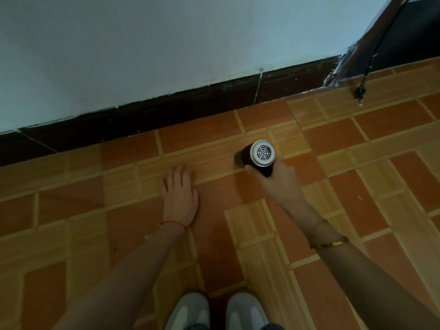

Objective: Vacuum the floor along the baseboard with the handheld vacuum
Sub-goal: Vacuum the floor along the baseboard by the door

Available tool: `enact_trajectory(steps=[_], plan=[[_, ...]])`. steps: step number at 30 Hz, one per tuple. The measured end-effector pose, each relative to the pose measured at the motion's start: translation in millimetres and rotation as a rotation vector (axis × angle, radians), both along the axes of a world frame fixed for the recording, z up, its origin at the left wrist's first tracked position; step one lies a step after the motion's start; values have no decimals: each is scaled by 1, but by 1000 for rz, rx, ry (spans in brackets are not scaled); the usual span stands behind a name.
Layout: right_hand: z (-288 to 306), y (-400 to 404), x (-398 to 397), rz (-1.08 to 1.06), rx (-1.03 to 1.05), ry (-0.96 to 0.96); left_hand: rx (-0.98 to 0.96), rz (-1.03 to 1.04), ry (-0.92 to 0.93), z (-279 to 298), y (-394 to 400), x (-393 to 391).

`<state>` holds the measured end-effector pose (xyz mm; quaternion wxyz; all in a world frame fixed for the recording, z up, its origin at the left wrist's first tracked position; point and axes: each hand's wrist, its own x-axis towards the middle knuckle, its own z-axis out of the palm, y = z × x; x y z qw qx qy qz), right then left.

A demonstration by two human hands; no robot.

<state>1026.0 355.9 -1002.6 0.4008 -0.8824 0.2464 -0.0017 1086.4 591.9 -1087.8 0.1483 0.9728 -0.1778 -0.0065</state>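
Grey shoes (217, 310) at near floor edge. Left hand (180, 195) flat on floor (381, 177), fingers straight, close together. Right hand (277, 181) curled round handheld vacuum (258, 156): dark cylinder body, silver rear cap with round vent grille facing up, nozzle toward baseboard (166, 117), apart from it. Orange-tan tile. White wall (166, 44); black cable (367, 67) at far right corner.

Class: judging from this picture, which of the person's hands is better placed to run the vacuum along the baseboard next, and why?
Probably the right hand: it already grips the handheld vacuum near the baseboard. The left hand rests flat on the floor, holding nothing.
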Motion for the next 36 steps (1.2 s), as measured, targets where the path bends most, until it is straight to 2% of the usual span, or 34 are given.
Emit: enact_trajectory(steps=[3, 7, 10, 16, 20, 29, 36], plan=[[-4, 36, 13, 133, 87, -17, -21, 75, -25, 2, 26, -1], [-6, 81, 27, 345, 100, 21, -6, 227, 9, 1, 61, -6], [-7, 98, 36, 418, 92, 44, 2, 310, 6, -1, 81, -14], [-10, 103, 71, 350, -40, -46, 66, 398, 70, -4, 111, -24], [-10, 115, 96, 312, -3, -105, 122, 448, 139, -5, 126, -29], [-14, 176, 113, 534, 82, -69, 155, 401, 186, -8, 141, -36], [-7, 178, 150, 403, -12, -114, 208, 387, 247, -11, 147, -32]])
